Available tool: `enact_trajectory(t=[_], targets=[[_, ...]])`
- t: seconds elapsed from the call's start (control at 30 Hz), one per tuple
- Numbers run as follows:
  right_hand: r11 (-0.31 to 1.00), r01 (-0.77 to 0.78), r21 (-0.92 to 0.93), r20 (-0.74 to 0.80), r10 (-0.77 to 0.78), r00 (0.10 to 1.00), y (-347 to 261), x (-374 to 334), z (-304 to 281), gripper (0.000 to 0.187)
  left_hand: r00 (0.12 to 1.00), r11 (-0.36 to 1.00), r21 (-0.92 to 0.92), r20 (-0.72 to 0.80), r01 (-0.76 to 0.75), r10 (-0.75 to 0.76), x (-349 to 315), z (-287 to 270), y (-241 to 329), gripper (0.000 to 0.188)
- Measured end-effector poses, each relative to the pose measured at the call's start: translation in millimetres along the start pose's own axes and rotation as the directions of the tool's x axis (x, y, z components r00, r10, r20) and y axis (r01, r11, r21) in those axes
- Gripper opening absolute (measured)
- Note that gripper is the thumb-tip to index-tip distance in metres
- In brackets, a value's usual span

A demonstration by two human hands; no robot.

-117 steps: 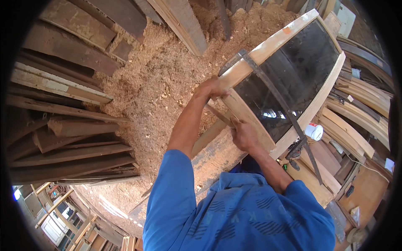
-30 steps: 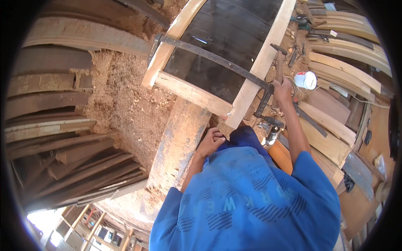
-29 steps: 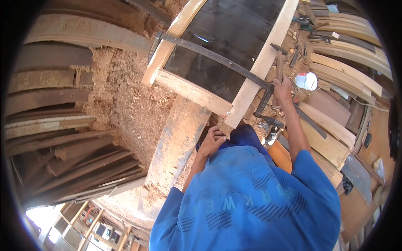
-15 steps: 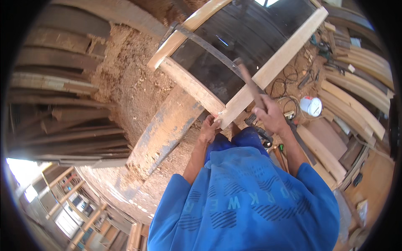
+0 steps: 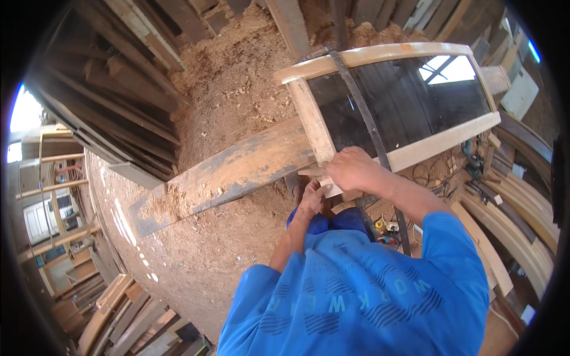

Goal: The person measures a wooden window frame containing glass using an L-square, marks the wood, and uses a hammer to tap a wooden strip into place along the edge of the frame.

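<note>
A pale wooden frame [image 5: 442,141] with dark glass lies ahead of me, its near corner between my hands. My left hand [image 5: 311,199] is closed on the frame's near end, thumb against the wood; any small thing in its fingers is hidden. Over the same corner, my right hand [image 5: 354,169] is curled shut round a wooden stick-like piece [image 5: 310,172], whose tan tip pokes out to the left. The rest of that piece is covered by the hand. A long dark metal bar clamp [image 5: 363,107] runs across the frame, just beyond my right hand.
A worn, paint-flaked plank [image 5: 237,166] reaches leftward from beneath the frame. Sawdust and shavings [image 5: 231,89] coat the floor. Stacked boards [image 5: 107,101] line the left, with more timber [image 5: 510,207] at the right. Cables and tools [image 5: 389,228] lie near my right knee.
My right hand has moved left and inward, from beside the frame to over its corner. My left hand stays at the corner. The view has turned, bringing more of the left into sight.
</note>
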State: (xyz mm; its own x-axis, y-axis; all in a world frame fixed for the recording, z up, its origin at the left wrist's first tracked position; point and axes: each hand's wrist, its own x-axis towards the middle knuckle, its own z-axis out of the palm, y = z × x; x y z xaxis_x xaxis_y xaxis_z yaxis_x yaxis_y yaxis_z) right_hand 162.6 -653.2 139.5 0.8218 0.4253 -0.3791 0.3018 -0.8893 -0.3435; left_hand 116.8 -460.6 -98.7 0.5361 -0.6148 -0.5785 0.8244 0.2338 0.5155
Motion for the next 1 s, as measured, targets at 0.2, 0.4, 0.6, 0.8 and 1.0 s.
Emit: enact_trajectory(t=[0.2, 0.4, 0.6, 0.8, 1.0], targets=[[0.994, -0.097, -0.052, 0.239, 0.107, 0.965, -5, 47, -33, 0.023, 0.995, 0.989, -0.115, -0.025, -0.098, 0.095, -2, -1, -13, 0.030], [0.979, 0.029, -0.204, 0.280, 0.030, 0.960, -16, 68, -64, 0.023, 0.995, 0.991, -0.096, -0.033, -0.094, 0.091, -3, 6, -9, 0.026], [0.982, 0.083, -0.172, 0.269, -0.034, 0.962, -30, 67, -72, 0.019, 0.993, 0.985, -0.130, -0.032, -0.118, 0.114, -6, 7, -10, 0.025], [0.976, -0.001, -0.216, 0.330, 0.074, 0.941, -37, 58, -73, 0.019, 0.995, 0.991, -0.085, -0.033, -0.101, 0.099, -6, 7, -8, 0.025], [0.998, 0.047, -0.044, 0.206, -0.037, 0.978, -38, 51, -76, 0.017, 0.996, 0.989, -0.123, -0.005, -0.084, 0.084, -8, 11, -2, 0.024]])
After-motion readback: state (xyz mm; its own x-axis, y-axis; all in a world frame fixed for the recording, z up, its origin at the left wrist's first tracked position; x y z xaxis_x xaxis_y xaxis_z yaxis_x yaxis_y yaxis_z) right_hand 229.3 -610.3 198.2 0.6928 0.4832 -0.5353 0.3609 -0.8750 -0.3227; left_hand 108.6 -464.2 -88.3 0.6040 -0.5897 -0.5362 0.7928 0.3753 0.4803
